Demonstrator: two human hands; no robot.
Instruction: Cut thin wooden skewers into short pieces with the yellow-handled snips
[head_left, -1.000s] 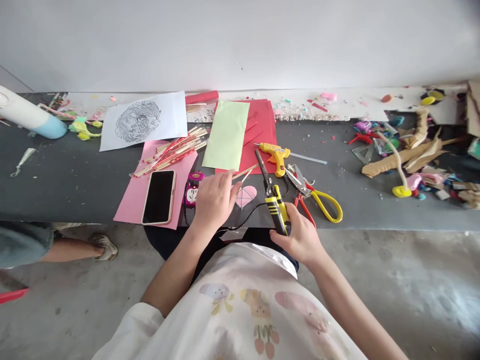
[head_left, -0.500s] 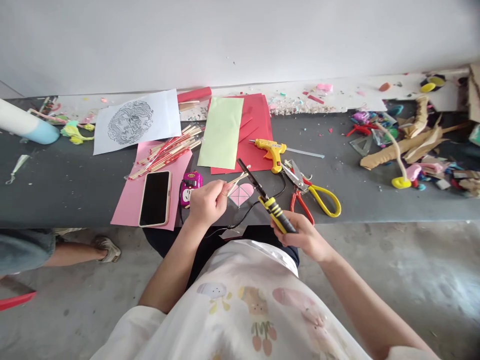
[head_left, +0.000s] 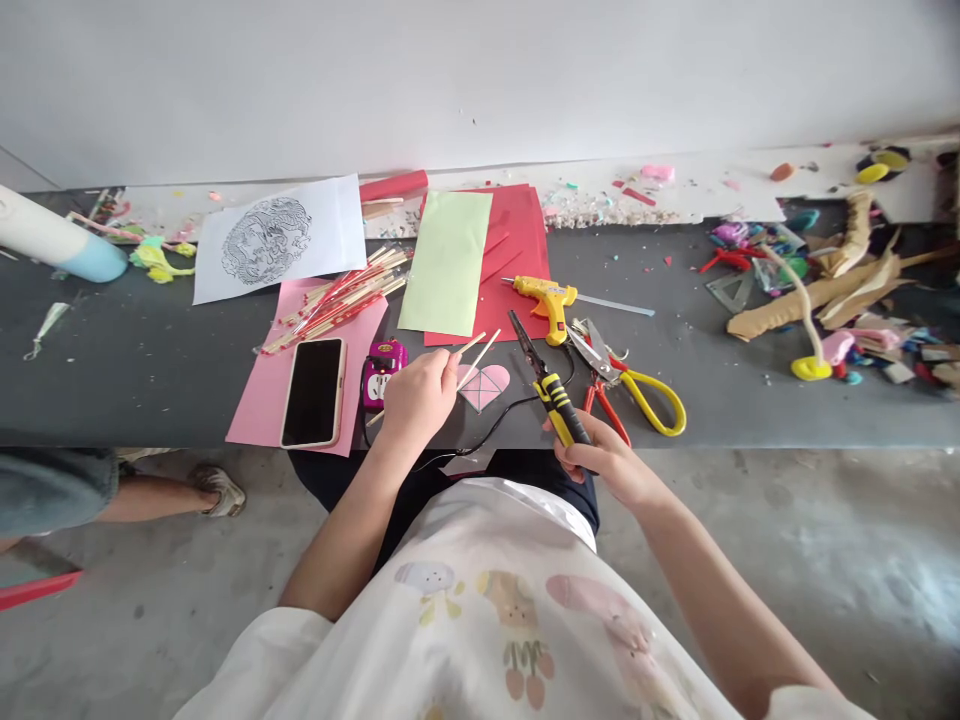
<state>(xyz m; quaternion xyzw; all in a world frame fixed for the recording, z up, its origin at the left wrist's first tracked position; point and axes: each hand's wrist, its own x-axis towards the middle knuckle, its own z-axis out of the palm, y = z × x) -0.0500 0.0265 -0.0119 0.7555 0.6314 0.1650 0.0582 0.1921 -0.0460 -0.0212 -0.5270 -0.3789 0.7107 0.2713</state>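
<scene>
Pinched in my left hand (head_left: 420, 395) are thin wooden sticks (head_left: 487, 345), their ends poking out past the fingertips. My right hand (head_left: 604, 455) grips long-nose pliers (head_left: 559, 400) by their yellow and black handles; the jaws point up and away from me, a little apart from the sticks. Between the hands a pink paper heart (head_left: 491, 382) with drawn lines lies on the table. Beyond it are a yellow glue gun (head_left: 551, 302) and a pale green sheet (head_left: 446, 262) on red paper (head_left: 517, 240). A purple power socket (head_left: 384, 355) is beside my left hand.
Scissors (head_left: 637, 385) and red-handled pliers (head_left: 607, 410) lie right of the pliers I hold. On the left are a phone (head_left: 315, 392), a bundle of sticks (head_left: 349, 295) and a dragon print (head_left: 274, 240). Craft scraps (head_left: 825, 290) fill the right end. Someone's leg (head_left: 154, 500) shows at lower left.
The pliers' jaws have drawn back from the stick ends toward me and to the right, and now look opened. The sticks in my left hand have spread apart.
</scene>
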